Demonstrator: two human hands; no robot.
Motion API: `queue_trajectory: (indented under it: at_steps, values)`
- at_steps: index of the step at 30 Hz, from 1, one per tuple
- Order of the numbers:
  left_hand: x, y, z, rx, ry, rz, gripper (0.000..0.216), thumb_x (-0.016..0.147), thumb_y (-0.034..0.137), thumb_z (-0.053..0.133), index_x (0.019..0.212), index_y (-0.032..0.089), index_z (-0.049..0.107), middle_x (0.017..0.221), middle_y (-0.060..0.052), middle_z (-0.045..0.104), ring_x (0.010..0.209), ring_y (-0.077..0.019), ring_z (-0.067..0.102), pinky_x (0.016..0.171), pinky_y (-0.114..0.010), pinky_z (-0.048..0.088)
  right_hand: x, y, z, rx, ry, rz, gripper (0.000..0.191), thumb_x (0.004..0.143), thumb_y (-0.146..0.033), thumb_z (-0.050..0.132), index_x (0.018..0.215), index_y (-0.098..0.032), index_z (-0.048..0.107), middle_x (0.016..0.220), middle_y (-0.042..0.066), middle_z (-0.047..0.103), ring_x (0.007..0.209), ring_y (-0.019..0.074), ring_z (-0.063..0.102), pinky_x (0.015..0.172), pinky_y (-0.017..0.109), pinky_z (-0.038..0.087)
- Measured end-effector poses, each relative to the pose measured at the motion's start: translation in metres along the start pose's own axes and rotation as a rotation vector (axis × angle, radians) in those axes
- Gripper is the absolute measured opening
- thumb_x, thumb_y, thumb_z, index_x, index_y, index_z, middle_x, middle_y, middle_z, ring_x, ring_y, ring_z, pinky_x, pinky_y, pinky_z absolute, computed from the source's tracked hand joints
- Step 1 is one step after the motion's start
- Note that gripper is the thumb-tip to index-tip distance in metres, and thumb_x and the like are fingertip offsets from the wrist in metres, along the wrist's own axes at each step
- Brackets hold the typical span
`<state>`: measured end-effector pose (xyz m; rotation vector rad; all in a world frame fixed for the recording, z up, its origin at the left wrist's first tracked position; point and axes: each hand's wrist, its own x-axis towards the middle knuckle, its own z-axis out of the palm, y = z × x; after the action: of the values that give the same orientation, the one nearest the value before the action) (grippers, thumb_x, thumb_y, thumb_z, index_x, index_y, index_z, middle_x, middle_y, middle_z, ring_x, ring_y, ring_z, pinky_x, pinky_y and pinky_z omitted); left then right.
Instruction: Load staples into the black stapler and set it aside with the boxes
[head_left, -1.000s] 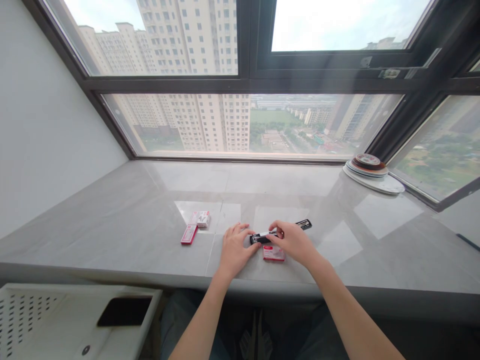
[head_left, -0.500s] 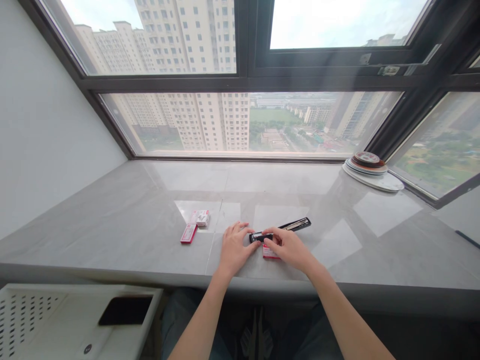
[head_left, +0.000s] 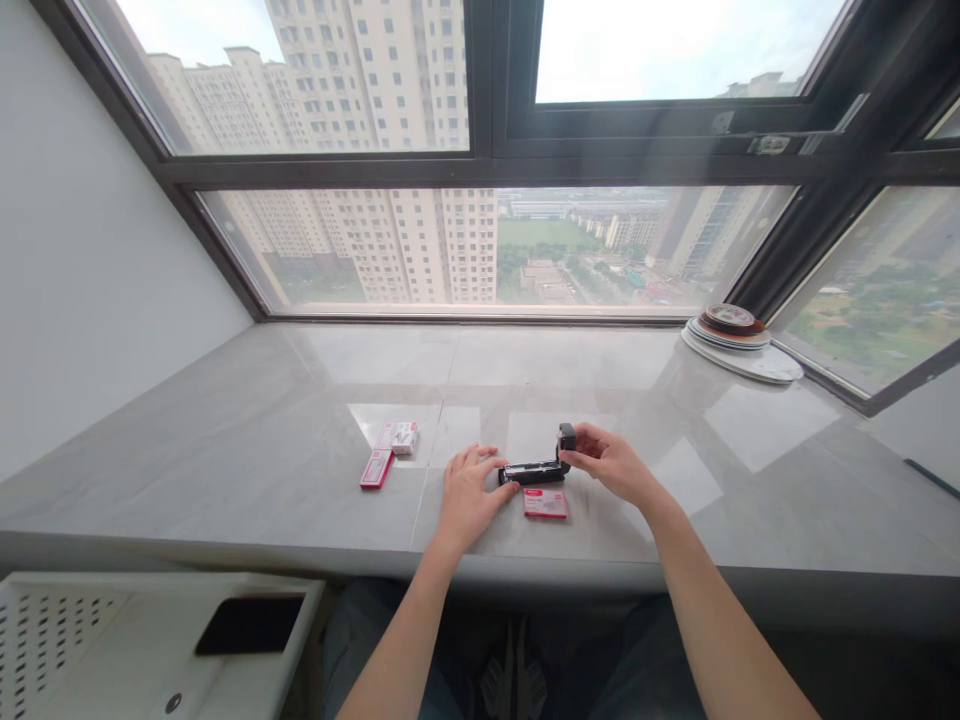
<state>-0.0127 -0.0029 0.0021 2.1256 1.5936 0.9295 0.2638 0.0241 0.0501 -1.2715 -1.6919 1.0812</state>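
A black stapler (head_left: 534, 473) lies on the grey stone sill, its long metal-lined part flat and its top arm raised steeply at the right end. The thumb and index finger of my left hand (head_left: 471, 492) pinch the stapler's left end, while the other fingers rest spread on the sill. My right hand (head_left: 611, 462) grips the raised arm between thumb and fingers. Just in front of the stapler lies a red and white staple box (head_left: 545, 503), touched by neither hand.
Left of my hands are a red and white box (head_left: 376, 468) and a small white box (head_left: 404, 438) beside another pink-white one. Stacked plates (head_left: 739, 340) stand at the back right by the window. Below left, a black phone (head_left: 249, 625) lies on a white surface (head_left: 127, 665).
My right hand has moved right and lifted the stapler's arm from a low, wide-open position to nearly upright. The staple box in front is now uncovered. My left hand stays in place.
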Motion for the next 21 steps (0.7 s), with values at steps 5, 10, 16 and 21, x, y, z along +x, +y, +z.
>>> queue_trajectory:
  at_steps: [5,10,16,21]
  values:
    - [0.000,0.000,0.002,-0.001,0.009,0.013,0.026,0.086,0.038,0.078,0.112,0.037,0.072,0.138,0.001,0.060,0.140,-0.0297,0.042,0.116,-0.049,0.031,0.021,-0.021,0.032,-0.359,-0.122,-0.142,0.031,0.080,-0.052,0.076,0.088,-0.022,0.068,0.062,-0.007,0.048,0.059,0.0112,0.042,0.058,0.025,0.029]
    - [-0.001,0.003,-0.006,-0.041,0.043,0.038,0.026,0.089,0.030,0.073,0.114,0.030,0.069,0.132,-0.004,0.062,0.133,-0.0303,0.048,0.113,-0.050,0.035,0.013,-0.019,0.031,-0.486,-0.152,-0.139,0.025,0.086,-0.047,0.069,0.094,-0.023,0.066,0.063,-0.007,0.051,0.059,0.0117,0.047,0.058,0.025,0.028]
    - [-0.009,0.032,-0.014,-0.195,-0.056,0.243,0.067,0.081,-0.008,0.035,0.126,0.033,0.065,0.127,-0.002,0.065,0.119,-0.0211,0.057,0.106,-0.041,0.046,0.001,0.010,-0.005,-0.477,0.093,0.055,0.037,0.081,-0.056,0.070,0.092,-0.021,0.064,0.062,-0.007,0.047,0.058,0.0129,0.047,0.056,0.025,0.030]
    - [-0.007,0.048,-0.014,-0.126,-0.434,0.495,0.080,0.074,-0.007,0.042,0.132,0.043,0.063,0.147,0.008,0.055,0.141,-0.0220,0.042,0.118,-0.043,0.038,-0.011,0.025,-0.013,-0.275,0.150,0.173,0.052,0.082,-0.069,0.065,0.100,-0.019,0.063,0.053,-0.009,0.043,0.051,0.0121,0.041,0.053,0.025,0.030]
